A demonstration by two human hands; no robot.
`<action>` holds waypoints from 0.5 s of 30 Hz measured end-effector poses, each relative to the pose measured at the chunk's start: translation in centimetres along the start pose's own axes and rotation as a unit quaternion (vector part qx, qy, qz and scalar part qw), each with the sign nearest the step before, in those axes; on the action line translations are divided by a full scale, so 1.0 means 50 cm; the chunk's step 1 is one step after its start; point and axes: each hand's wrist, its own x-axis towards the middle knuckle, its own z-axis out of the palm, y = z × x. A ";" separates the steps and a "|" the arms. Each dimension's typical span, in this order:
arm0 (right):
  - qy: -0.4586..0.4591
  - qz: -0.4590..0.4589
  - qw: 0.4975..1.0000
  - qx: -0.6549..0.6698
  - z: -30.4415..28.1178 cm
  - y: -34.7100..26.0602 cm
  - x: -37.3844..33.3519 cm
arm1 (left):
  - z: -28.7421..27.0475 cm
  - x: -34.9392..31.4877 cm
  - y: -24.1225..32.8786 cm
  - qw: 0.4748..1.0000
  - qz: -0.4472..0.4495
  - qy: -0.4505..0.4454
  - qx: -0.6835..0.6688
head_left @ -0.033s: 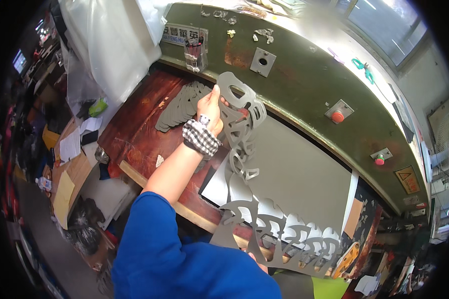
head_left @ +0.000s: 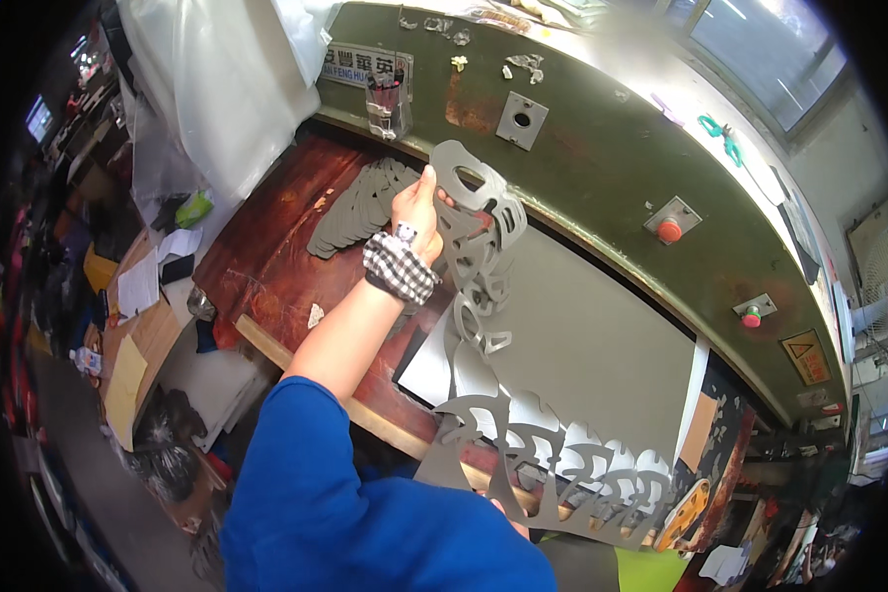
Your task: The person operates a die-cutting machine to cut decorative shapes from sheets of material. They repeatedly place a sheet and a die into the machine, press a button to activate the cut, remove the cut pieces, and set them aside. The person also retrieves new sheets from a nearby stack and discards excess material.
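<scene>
My left hand (head_left: 417, 212) is closed on the upper end of a thin grey sheet (head_left: 567, 518) full of cut-out holes, a leftover web of material. The web hangs from that hand in a narrow twisted strip, then bends right along the near table edge. Part of my right hand (head_left: 501, 511) shows at the web's near edge, closed on it; my blue sleeve hides the rest. Beneath lies a plain grey sheet (head_left: 602, 335) on the machine bed. Left of my left hand, a fanned pile of grey cut pieces (head_left: 362, 209) rests on the reddish-brown table (head_left: 266, 247).
A green machine beam (head_left: 582, 168) with a red button (head_left: 669, 231) and a green-rimmed button (head_left: 752, 318) runs behind the bed. A clear pen holder (head_left: 389, 111) hangs on it. Plastic sheeting (head_left: 217, 99) drapes at far left. An orange cutting die (head_left: 688, 515) lies at the right.
</scene>
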 end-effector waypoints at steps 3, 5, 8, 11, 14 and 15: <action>0.020 0.023 0.998 0.047 -0.023 0.015 -0.011 | 0.008 0.064 0.055 0.990 0.075 0.083 -0.082; 0.052 0.041 0.993 0.094 -0.042 0.031 -0.019 | 0.003 0.100 0.119 0.986 0.117 0.033 -0.116; 0.109 0.071 0.975 0.178 -0.075 0.060 -0.031 | -0.006 0.106 0.187 0.992 0.121 -0.039 -0.022; 0.169 0.091 0.947 0.258 -0.109 0.087 -0.040 | -0.028 0.080 0.249 0.990 0.094 -0.095 0.045; 0.217 0.099 0.922 0.306 -0.144 0.105 -0.049 | -0.071 0.044 0.296 0.983 0.086 -0.143 0.082; 0.232 0.100 0.914 0.317 -0.156 0.107 -0.052 | -0.090 0.033 0.305 0.982 0.082 -0.149 0.078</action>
